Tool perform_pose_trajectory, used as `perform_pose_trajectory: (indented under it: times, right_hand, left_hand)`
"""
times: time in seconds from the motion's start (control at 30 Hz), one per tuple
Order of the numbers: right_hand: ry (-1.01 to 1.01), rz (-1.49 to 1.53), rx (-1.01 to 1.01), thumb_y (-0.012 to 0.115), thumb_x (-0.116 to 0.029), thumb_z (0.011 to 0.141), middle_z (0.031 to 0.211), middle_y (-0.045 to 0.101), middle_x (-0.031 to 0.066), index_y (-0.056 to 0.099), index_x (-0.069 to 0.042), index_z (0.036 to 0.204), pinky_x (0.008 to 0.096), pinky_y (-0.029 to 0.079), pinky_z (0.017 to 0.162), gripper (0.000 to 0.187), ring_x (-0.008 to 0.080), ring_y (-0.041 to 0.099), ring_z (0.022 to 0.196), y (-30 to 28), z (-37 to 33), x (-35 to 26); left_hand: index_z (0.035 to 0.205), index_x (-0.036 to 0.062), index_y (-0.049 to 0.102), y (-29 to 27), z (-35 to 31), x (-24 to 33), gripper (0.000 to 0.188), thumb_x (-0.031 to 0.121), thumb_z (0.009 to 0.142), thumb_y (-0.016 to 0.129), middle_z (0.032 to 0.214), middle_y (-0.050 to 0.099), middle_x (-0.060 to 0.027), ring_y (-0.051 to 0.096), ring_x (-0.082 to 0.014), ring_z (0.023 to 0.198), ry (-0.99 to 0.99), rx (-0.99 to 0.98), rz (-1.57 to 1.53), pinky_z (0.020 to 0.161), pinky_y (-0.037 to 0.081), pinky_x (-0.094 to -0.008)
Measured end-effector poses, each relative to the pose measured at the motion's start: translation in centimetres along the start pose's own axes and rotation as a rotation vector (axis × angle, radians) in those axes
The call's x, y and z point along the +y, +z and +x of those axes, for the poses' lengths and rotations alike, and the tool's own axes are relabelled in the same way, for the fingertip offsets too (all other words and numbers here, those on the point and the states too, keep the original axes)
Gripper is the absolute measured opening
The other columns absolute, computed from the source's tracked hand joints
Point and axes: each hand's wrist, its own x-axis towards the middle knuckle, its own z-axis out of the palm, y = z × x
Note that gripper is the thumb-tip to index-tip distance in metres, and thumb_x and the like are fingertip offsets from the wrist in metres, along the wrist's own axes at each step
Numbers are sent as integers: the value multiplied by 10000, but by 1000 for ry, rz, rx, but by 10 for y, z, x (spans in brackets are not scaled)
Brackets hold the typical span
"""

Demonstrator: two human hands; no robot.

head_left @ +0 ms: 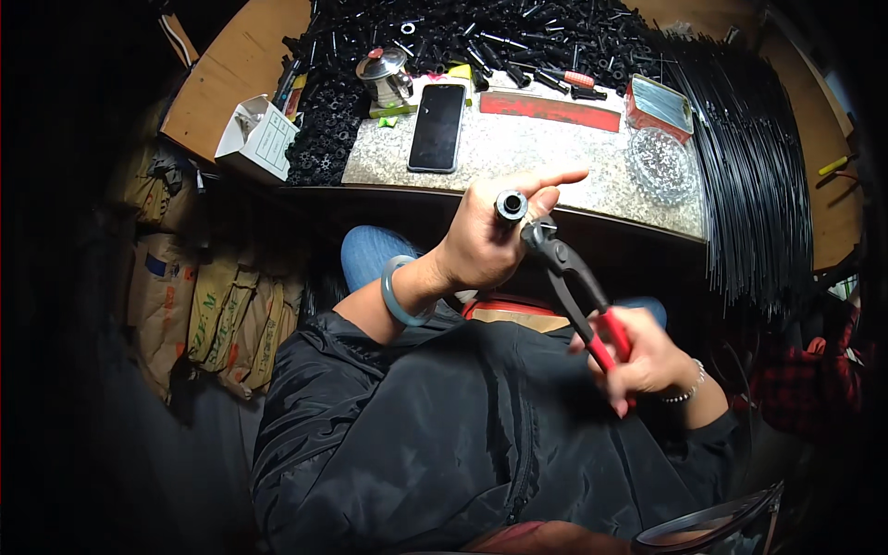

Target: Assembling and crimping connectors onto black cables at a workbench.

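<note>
Two hands are occupied at one workpiece. With our left hand (487,231) we grip a dark tubular part (511,206), ring end up, in front of the worktop (555,153). Our right hand (638,356) is closed on the red handles of the pincers (559,252); their head meets the left hand just beside the part, but we cannot tell whether the jaws bite on it. We judge this piece to be mid-operation. Many black parts (564,42) lie heaped at the back; we cannot sort finished from unfinished, so the remaining quantity stays undetermined.
</note>
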Motion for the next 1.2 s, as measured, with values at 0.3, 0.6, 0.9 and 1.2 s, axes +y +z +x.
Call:
perform_pose_trajectory:
  times: [0.3, 0.6, 0.9, 1.2]
  right_hand:
    - [-597, -853, 485, 512, -29, 845, 1122, 525, 155, 282, 15, 1388, 297, 420, 868, 592, 226, 550, 952, -1, 12, 10]
    - [-558, -599, 436, 436, -216, 954, 888, 546, 72, 384, -4, 1309, 238, 441, 672, 417, 110, 511, 727, -6, 18, 10]
    - [-501, -434, 533, 528, -208, 927, 586, 431, -32, 489, -37, 778, 197, 335, 456, 230, 41, 380, 499, -19, 41, 41]
    - [-40, -1272, 1471, 586, -107, 779, 858, 646, 153, 602, -86, 933, 409, 471, 675, 156, 328, 614, 814, -167, 27, -3]
  left_hand:
    - [1207, -19, 544, 0, 1, -12, 320, 149, 957, 436, 550, 348, 123, 281, 25, 498, -26, 34, 27, 437, 197, -185]
    - [1203, -18, 549, 4, 1, -14, 306, 93, 944, 428, 548, 345, 120, 282, 23, 497, 26, 53, 72, 438, 198, -184]
    - [1194, -31, 549, 12, 4, -35, 303, 93, 945, 427, 542, 370, 115, 301, 24, 474, -23, 86, -36, 427, 216, -175]
    - [1178, -56, 540, 8, 4, -27, 307, 131, 960, 433, 529, 378, 96, 295, 18, 442, -12, 152, 48, 418, 219, -155]
